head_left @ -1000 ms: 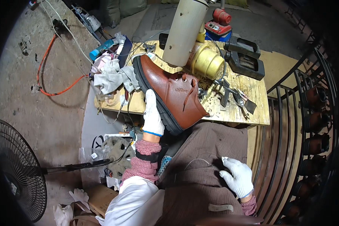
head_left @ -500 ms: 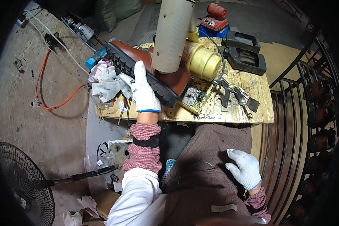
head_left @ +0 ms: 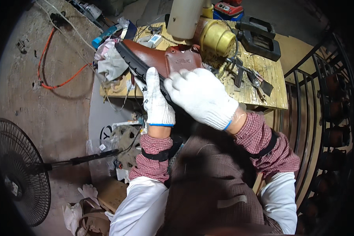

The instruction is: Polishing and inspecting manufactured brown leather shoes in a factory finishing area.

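A reddish-brown leather boot (head_left: 147, 55) with a black ridged sole lies on its side above the bench's front edge, toe to the far left. My left hand (head_left: 157, 96), in a white knit glove with a blue cuff edge, grips the sole, thumb upright along it. My right hand (head_left: 200, 94), gloved alike, lies over the heel end with its fingers curled against the sole edge and upper. Its fingertips are partly hidden, and any small thing under them cannot be made out. Just beyond the boot hang a pale cylinder (head_left: 186, 19) and a yellow round housing (head_left: 218, 37).
On the wooden bench (head_left: 277, 88) lie pliers (head_left: 257, 82), a dark hand tool (head_left: 239, 70) and two black trays (head_left: 259, 45). Crumpled cloths (head_left: 111, 65) sit at its left. A fan (head_left: 21, 173) stands lower left; a metal rack (head_left: 303, 90) with several shoes is at right.
My right hand has come up from my lap onto the boot. The boot has come out from under the cylinder, nearer to me, and its upper is now in plain view.
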### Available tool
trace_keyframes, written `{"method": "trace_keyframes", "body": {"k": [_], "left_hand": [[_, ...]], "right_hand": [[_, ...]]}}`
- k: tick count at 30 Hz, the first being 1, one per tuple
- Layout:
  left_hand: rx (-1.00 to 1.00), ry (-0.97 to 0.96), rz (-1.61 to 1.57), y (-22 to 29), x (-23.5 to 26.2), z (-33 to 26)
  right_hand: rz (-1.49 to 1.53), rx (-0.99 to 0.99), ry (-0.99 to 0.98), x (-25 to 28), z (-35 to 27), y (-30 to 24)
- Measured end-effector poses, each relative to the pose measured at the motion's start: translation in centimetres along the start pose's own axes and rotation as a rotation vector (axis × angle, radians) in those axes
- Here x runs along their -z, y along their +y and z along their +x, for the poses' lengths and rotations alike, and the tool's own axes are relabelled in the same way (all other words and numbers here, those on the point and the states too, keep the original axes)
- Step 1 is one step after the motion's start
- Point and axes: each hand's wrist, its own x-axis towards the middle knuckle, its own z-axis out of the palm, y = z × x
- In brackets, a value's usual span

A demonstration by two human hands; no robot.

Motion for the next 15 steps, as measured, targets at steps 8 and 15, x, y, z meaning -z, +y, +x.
{"method": "trace_keyframes", "body": {"k": [8,15], "left_hand": [[0.259,-0.086,-0.157,1.3,3.6,-5.0],[0.750,-0.791,-0.338,0.7,-8.3,-13.1]], "right_hand": [[0.341,-0.339,-1.047,10.2,-12.9,-4.2],[0.099,-0.331,-0.376,21.8,-13.2,-6.0]]}}
